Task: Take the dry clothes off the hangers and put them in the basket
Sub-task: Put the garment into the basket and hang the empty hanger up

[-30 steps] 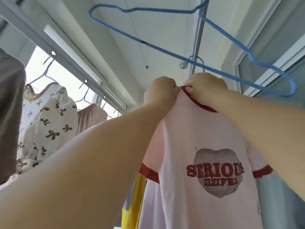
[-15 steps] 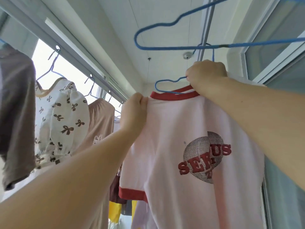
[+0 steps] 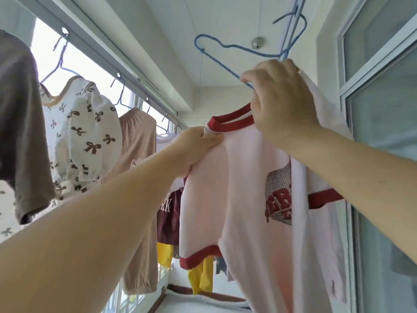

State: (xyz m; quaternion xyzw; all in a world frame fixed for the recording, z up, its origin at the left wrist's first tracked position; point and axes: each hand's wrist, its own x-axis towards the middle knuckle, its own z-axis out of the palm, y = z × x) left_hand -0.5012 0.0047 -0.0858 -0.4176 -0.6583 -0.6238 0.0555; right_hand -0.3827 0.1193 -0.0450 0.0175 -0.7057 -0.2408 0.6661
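Nearest the camera, the left hand (image 3: pixel 198 146) pinches the pink T-shirt (image 3: pixel 243 199) at its shoulder; the right hand (image 3: pixel 278 101) curls round its red collar and the blue hanger (image 3: pixel 225 45). Left of the shirt, several garments (image 3: pixel 90 127) await removal. No basket shows.

Pink T-shirt (image 3: pixel 248 188): dark red print over a mesh heart graphic, only "ER" legible, the rest lost in a fold. Maroon garment (image 3: pixel 168 220) hanging behind it: pale letters "RK" visible, remainder hidden
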